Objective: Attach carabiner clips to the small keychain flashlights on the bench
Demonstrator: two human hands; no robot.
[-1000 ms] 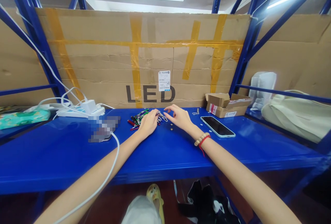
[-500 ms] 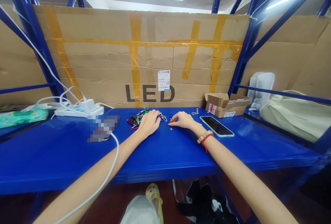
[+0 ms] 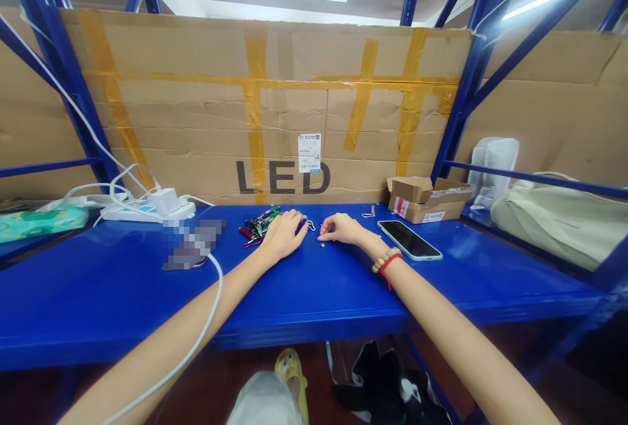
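Observation:
My left hand [image 3: 283, 234] rests on the blue table with its fingers curled around a small dark bluish piece. A silver carabiner clip [image 3: 311, 224] sticks out beyond those fingertips. Against the back of this hand lies a pile of small coloured metal tubes with clips [image 3: 255, 227], in red, green, black and purple. To the right, my right hand [image 3: 342, 229] has thumb and fingers pinched together low over the table; what they hold is too small to make out. Just below its fingertips lies a tiny round gold-coloured piece [image 3: 322, 245].
Right of my right hand lies a phone [image 3: 409, 240]. Behind it are a loose silver clip [image 3: 369, 212] and an open small carton [image 3: 428, 199]. A power strip [image 3: 147, 209] with white cables stands at left; one cable crosses my left forearm. Taped cardboard [image 3: 196, 111] closes the back.
The view has shifted very slightly. Both hands stay in nearly the same place, with only small finger movement on the left hand.

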